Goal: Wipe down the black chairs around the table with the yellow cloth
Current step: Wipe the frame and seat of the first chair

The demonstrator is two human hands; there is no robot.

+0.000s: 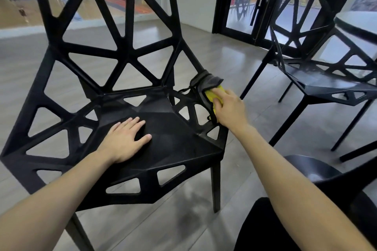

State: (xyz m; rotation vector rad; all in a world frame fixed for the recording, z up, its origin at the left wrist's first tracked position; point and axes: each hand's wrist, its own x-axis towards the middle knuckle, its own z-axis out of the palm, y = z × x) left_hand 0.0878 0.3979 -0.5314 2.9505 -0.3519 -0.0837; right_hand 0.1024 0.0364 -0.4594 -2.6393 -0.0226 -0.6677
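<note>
Grey floorboards are showing through the open lattice of the black chair (pixel 122 51) I am steadying with my flat, open left hand (pixel 124 138). My right hand (pixel 229 108) is pressing the yellow cloth (pixel 212 96), soft and bunching, onto the chair's stiff right rim.

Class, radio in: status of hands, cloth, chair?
Left hand flat on near chair seat. Right hand pressing yellow cloth on its right edge. Nothing obstructing.
</note>
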